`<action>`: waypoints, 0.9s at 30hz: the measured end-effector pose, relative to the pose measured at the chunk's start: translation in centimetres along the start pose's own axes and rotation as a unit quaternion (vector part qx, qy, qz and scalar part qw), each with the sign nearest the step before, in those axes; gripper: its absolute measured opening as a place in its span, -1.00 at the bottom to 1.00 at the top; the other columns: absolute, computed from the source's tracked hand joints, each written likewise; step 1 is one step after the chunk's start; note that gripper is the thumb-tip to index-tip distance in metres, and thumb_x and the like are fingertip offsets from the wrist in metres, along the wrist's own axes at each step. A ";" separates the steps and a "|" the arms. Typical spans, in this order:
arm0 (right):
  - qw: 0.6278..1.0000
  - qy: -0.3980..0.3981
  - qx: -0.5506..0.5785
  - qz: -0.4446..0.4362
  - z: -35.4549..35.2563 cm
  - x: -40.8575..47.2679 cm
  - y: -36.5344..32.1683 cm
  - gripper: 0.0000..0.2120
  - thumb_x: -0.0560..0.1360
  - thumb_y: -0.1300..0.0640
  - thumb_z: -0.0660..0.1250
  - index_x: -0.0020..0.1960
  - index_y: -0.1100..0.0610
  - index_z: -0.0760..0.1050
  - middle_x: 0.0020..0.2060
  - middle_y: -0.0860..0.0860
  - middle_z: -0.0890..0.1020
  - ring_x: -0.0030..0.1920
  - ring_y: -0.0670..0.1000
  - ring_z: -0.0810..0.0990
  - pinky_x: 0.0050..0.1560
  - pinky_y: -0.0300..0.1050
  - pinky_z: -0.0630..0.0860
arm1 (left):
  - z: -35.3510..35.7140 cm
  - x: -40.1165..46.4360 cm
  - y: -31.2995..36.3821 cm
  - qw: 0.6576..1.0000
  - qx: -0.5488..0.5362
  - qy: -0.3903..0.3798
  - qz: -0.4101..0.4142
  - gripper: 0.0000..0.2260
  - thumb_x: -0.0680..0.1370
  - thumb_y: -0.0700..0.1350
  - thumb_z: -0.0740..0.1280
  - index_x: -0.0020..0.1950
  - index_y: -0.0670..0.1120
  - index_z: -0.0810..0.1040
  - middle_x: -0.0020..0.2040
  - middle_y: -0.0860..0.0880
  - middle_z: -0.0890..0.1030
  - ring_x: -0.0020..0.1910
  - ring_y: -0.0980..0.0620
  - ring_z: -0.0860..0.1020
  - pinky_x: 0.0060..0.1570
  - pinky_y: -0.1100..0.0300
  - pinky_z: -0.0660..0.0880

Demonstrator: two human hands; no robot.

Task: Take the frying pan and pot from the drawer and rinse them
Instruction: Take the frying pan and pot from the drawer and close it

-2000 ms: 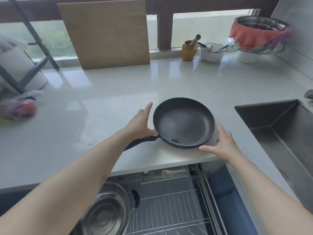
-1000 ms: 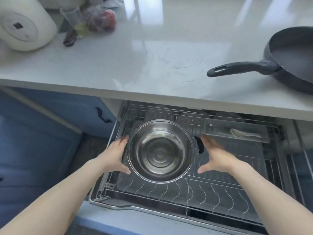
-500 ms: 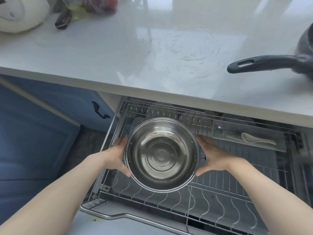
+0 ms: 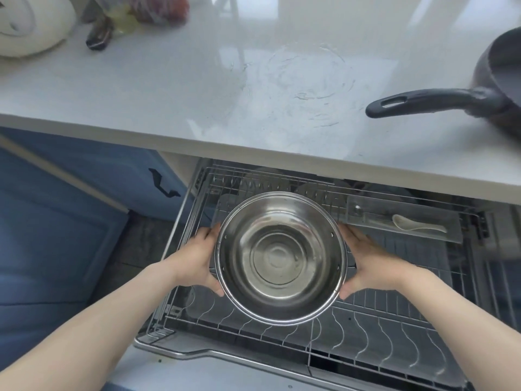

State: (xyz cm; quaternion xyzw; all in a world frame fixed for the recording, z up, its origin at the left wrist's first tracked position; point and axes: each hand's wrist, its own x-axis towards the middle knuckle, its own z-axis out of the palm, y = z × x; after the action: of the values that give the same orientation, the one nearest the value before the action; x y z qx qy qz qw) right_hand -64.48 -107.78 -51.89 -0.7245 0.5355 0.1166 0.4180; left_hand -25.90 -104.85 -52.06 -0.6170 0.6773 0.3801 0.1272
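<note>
Now both hands' fingers clasp the empty pot over the drawer.

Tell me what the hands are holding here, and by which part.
Both hold the steel pot over the open drawer: left hand and right hand grip its opposite sides, at the handles under the rim.
</note>
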 end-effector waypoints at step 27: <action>0.975 0.139 -0.040 -0.166 -10.1 -13.8 -21.7 0.24 0.05 -0.37 0.59 0.40 -0.49 -0.26 0.38 -0.24 0.17 0.42 -0.19 0.15 0.42 -0.13 0.24 | -18.7 -22.8 -2.2 0.994 -0.022 0.092 0.062 0.17 0.11 0.19 0.61 0.21 0.62 -0.33 0.27 0.16 0.17 0.30 0.15 0.22 0.36 0.20 0.28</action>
State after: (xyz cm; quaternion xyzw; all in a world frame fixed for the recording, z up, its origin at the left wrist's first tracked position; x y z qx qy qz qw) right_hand -53.83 -104.08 -26.65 -0.8286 0.4556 -0.0351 0.3234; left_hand -13.62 -100.45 -25.49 -0.6086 0.7145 0.3440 0.0272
